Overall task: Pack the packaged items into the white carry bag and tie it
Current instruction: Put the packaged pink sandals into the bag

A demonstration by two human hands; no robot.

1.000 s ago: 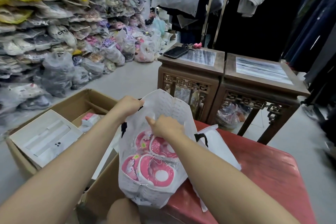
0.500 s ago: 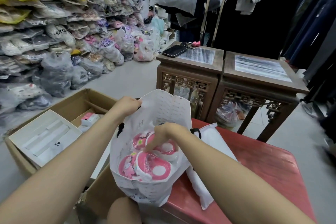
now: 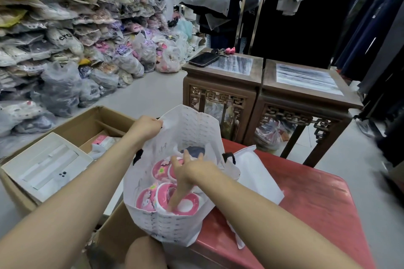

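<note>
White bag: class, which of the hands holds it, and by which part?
The left hand grips the white bag by its upper left rim. The right hand reaches inside, holding nothing visible.

You can read only "cro", dark letters on a clear-wrapped package (image 3: 65,38) in the stack at your left; the rows of print on the white carry bag (image 3: 192,125) stay illegible.

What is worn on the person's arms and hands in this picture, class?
Nothing shows. Both forearms are bare up to the picture's edge, with no sleeve in view. The left hand and right hand wear no gloves, and no watch, bracelet or ring is visible on the wrists or fingers.
</note>
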